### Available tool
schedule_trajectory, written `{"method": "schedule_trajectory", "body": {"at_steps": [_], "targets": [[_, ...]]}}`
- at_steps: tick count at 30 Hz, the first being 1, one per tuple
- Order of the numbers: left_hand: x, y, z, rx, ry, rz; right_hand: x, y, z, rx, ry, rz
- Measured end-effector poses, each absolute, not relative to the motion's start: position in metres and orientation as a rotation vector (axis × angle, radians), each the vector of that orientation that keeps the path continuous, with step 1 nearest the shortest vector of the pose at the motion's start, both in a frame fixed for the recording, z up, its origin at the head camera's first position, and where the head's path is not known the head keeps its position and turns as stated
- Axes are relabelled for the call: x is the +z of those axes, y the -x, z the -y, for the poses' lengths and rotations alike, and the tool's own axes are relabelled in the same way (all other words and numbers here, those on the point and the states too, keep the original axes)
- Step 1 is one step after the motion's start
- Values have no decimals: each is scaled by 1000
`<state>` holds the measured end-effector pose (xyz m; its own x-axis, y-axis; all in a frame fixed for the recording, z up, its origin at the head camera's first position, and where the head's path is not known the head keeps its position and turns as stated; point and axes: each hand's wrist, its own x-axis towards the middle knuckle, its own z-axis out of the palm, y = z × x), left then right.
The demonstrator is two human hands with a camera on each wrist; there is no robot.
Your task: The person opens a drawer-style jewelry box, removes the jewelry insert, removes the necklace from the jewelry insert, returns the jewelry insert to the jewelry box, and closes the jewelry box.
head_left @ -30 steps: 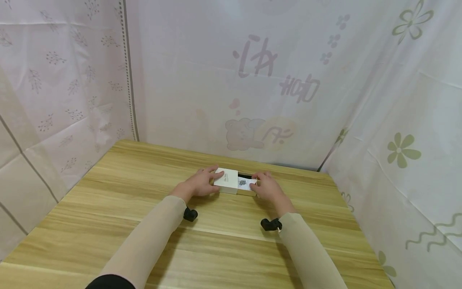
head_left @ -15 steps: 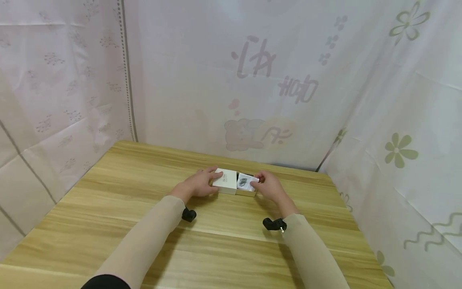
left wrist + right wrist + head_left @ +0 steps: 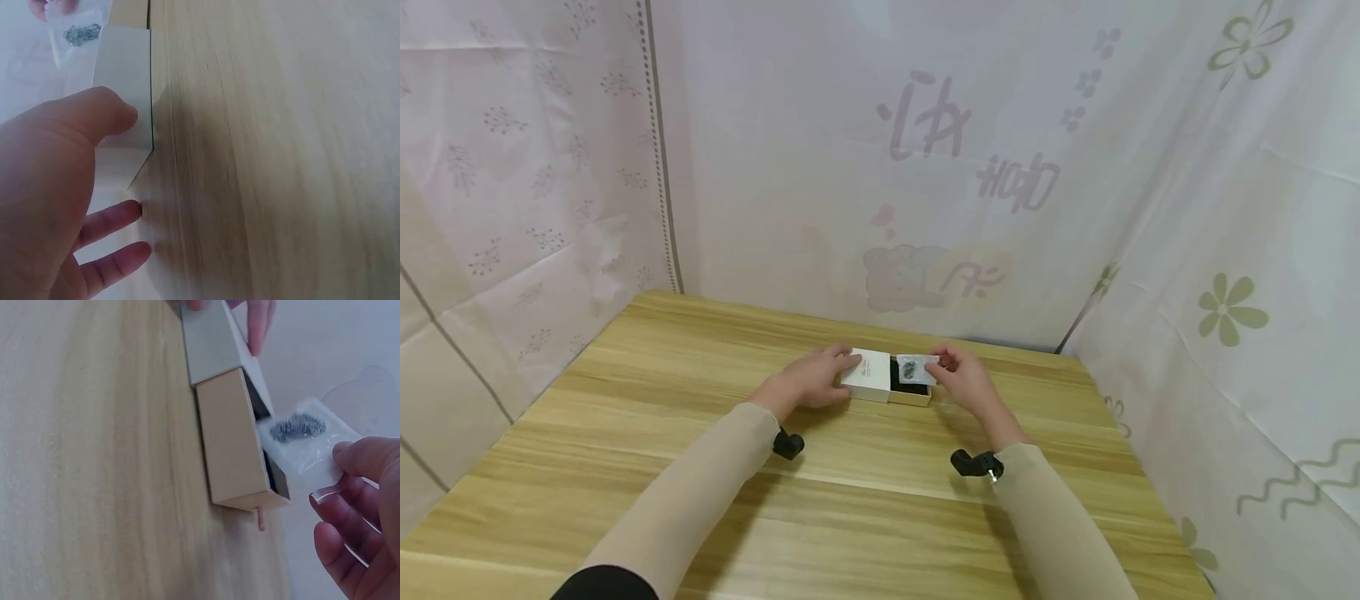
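A white cardboard box sleeve [image 3: 870, 382] with small print on top lies near the back of the table, held by my left hand [image 3: 807, 381]. In the left wrist view the thumb [image 3: 103, 115] presses the sleeve's side wall. From the sleeve's right end sticks out a tan drawer [image 3: 228, 434] with a black inside and a short tab at its end. My right hand [image 3: 967, 382] pinches the edge of a small clear plastic bag [image 3: 312, 447] between thumb and fingers, above the drawer. A dark, chain-like thing [image 3: 299, 427] lies in the bag; its exact kind is unclear.
The wood-grain table [image 3: 850, 517] stretches from the box towards the person. Behind it hangs a pale printed cloth [image 3: 790, 167], with further cloths on both sides. Each wrist carries a black camera mount [image 3: 976, 463].
My right hand has lifted the plastic bag up out of the drawer and slightly back, so the drawer's black inside now shows. The left hand stays on the sleeve.
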<state>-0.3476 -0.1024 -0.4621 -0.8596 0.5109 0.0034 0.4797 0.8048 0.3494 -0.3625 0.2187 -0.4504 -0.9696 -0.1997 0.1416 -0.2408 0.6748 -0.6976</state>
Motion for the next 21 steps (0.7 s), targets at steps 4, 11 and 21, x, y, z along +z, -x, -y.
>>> {"method": "schedule_trajectory", "body": {"at_steps": [4,11,21], "targets": [[-464,350,107,596,-782,-2883,-443,359,-221,1214,-390,2799],[-454,348,119,765,-741,-2866,-421,348,-221,1228,-414,2753],[-419,325,130,835,-897,-2888,-384,324,-204,1256,-588,2642]]}}
